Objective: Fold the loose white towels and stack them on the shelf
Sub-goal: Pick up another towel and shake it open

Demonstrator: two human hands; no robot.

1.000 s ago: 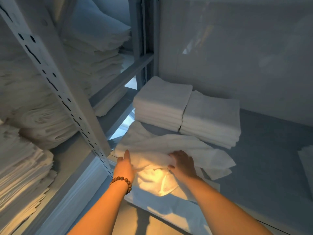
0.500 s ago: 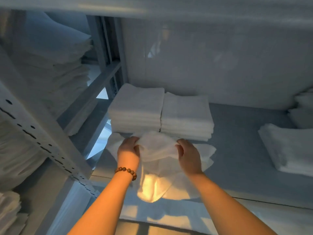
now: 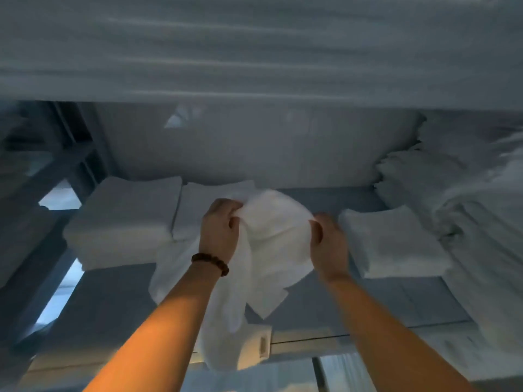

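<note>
Left hand (image 3: 219,232) and right hand (image 3: 328,244) each pinch the top edge of the towel (image 3: 271,244), lifted above the near shelf (image 3: 368,301). Spread the corners taut before folding; place it on the far-left stack (image 3: 124,219).

No readable text, label, brand, number or sign anywhere; small tag (image 3: 263,346) on hanging towel (image 3: 271,239) too blurred.

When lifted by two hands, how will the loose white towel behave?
Probably floppy: the loose white towel sags between the left hand and right hand, its end hanging down. Likely light, since each pinching grip bunches it easily.
</note>
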